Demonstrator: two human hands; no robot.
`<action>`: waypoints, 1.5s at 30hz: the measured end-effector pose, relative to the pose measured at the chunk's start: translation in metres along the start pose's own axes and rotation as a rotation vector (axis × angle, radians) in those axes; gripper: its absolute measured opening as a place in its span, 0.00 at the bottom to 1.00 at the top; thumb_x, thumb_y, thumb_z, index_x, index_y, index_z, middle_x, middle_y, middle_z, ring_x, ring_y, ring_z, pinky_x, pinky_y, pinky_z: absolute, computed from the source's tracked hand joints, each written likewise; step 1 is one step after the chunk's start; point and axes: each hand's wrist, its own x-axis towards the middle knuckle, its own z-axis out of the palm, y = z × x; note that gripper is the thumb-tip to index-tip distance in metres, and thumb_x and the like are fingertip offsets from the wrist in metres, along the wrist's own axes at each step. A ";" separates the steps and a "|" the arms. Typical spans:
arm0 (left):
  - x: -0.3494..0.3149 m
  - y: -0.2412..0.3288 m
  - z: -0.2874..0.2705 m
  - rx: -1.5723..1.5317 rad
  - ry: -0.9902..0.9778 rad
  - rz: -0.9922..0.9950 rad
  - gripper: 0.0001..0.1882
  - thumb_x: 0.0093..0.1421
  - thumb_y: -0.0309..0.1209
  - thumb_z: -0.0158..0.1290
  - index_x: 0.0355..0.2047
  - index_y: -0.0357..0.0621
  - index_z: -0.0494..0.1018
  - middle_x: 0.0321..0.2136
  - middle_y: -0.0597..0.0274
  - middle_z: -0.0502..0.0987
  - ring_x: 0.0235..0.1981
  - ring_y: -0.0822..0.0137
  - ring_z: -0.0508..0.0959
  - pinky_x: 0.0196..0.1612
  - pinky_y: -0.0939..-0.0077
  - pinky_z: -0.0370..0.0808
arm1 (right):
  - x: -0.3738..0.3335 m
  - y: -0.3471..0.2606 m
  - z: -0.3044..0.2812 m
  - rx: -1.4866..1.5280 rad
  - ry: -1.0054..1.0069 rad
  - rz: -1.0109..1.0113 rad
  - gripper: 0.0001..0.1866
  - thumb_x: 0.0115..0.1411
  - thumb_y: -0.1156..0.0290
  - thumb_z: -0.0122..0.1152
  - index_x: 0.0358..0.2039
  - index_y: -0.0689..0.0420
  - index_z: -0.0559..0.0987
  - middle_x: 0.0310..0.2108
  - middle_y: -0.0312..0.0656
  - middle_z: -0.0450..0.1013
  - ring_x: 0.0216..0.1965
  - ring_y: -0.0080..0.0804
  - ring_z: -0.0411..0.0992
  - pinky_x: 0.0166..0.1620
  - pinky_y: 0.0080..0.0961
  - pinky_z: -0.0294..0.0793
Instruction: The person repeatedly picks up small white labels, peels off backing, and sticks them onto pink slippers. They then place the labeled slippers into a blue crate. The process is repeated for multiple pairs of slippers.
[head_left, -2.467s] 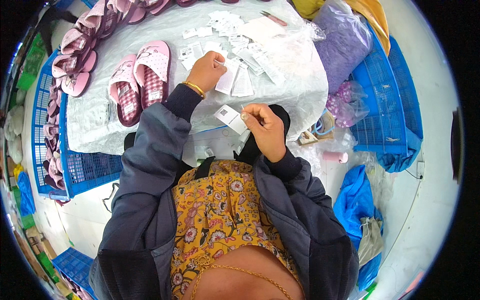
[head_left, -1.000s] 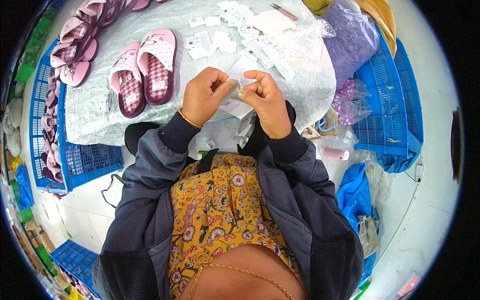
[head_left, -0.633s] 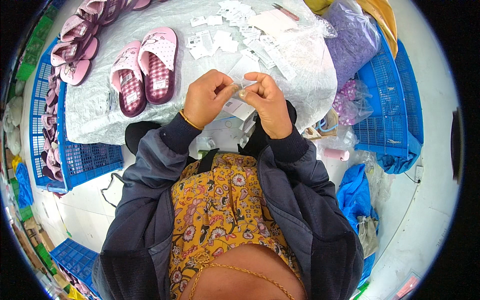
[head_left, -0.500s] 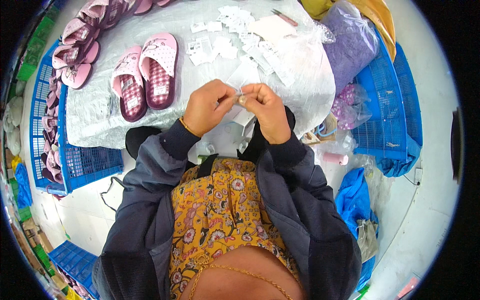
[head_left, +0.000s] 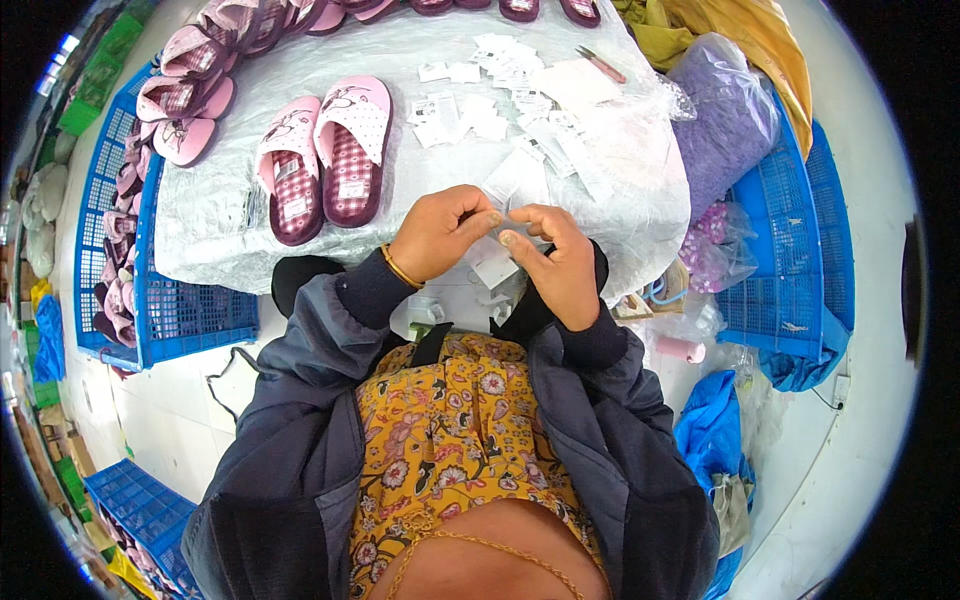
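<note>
My left hand (head_left: 440, 237) and my right hand (head_left: 555, 262) are close together above the table's near edge, thumbs against fingertips. A small gap shows between their fingertips. Whatever they pinch is too small to make out. Just below the fingers is a white paper piece (head_left: 492, 265); I cannot tell whether a hand holds it. To the left on the table, a pair of pink slippers lies side by side, a left slipper (head_left: 291, 165) and a right slipper (head_left: 352, 125), with dark red checked insoles and a white label on each. White paper labels (head_left: 432, 120) lie scattered beyond my hands.
The plastic-covered table (head_left: 210, 235) has more pink slippers (head_left: 185, 95) lined along its far and left edges. Small scissors or snips (head_left: 601, 64) lie at the back right. Blue crates stand left (head_left: 195, 315) and right (head_left: 775, 265), the right near a bagged purple bundle (head_left: 722, 100).
My fingertips, touching before, have drawn slightly apart. The view has shifted, so table and slippers sit lower and further right, and more slippers show at the far edge.
</note>
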 end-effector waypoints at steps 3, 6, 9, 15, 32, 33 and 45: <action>0.001 0.003 0.007 -0.066 0.010 0.015 0.08 0.64 0.31 0.55 0.33 0.37 0.75 0.22 0.70 0.70 0.26 0.80 0.66 0.29 0.82 0.66 | 0.003 -0.005 0.006 0.272 -0.097 0.260 0.11 0.57 0.75 0.66 0.41 0.61 0.79 0.31 0.37 0.77 0.30 0.20 0.73 0.36 0.19 0.72; 0.008 0.003 0.003 -0.097 0.028 -0.018 0.09 0.62 0.32 0.57 0.36 0.37 0.75 0.25 0.64 0.72 0.27 0.74 0.70 0.32 0.77 0.70 | 0.002 0.006 0.011 0.469 -0.059 0.395 0.09 0.58 0.76 0.65 0.40 0.62 0.79 0.31 0.34 0.77 0.30 0.17 0.71 0.35 0.17 0.71; 0.037 -0.016 -0.023 0.451 0.372 0.278 0.13 0.56 0.33 0.60 0.37 0.38 0.76 0.33 0.55 0.77 0.34 0.59 0.77 0.37 0.66 0.74 | 0.003 0.006 0.008 0.450 -0.073 0.395 0.08 0.60 0.76 0.63 0.40 0.62 0.79 0.31 0.32 0.76 0.31 0.15 0.70 0.36 0.16 0.71; 0.069 -0.056 -0.049 1.083 0.221 0.034 0.14 0.54 0.36 0.58 0.37 0.42 0.77 0.39 0.54 0.77 0.44 0.54 0.75 0.45 0.59 0.75 | -0.002 0.013 0.009 0.441 -0.055 0.329 0.08 0.60 0.76 0.63 0.40 0.62 0.79 0.31 0.32 0.76 0.31 0.15 0.69 0.36 0.15 0.70; 0.012 -0.005 -0.033 0.425 0.310 0.075 0.11 0.63 0.28 0.54 0.42 0.32 0.76 0.34 0.50 0.81 0.32 0.60 0.81 0.36 0.73 0.76 | 0.016 -0.010 0.011 0.519 -0.068 0.325 0.12 0.58 0.76 0.64 0.43 0.61 0.76 0.29 0.32 0.74 0.29 0.16 0.68 0.34 0.16 0.69; 0.007 -0.003 -0.029 0.369 0.298 0.060 0.11 0.63 0.28 0.54 0.42 0.32 0.76 0.34 0.50 0.81 0.32 0.62 0.81 0.36 0.74 0.76 | 0.019 -0.011 0.013 0.538 -0.074 0.334 0.14 0.58 0.76 0.64 0.44 0.61 0.75 0.29 0.33 0.74 0.29 0.16 0.68 0.34 0.16 0.69; -0.010 0.012 -0.013 0.308 0.242 0.209 0.11 0.61 0.26 0.54 0.43 0.36 0.77 0.36 0.48 0.80 0.36 0.53 0.81 0.38 0.68 0.77 | 0.024 -0.012 0.024 0.535 -0.101 0.375 0.22 0.55 0.77 0.64 0.50 0.65 0.70 0.29 0.37 0.76 0.30 0.18 0.71 0.34 0.17 0.71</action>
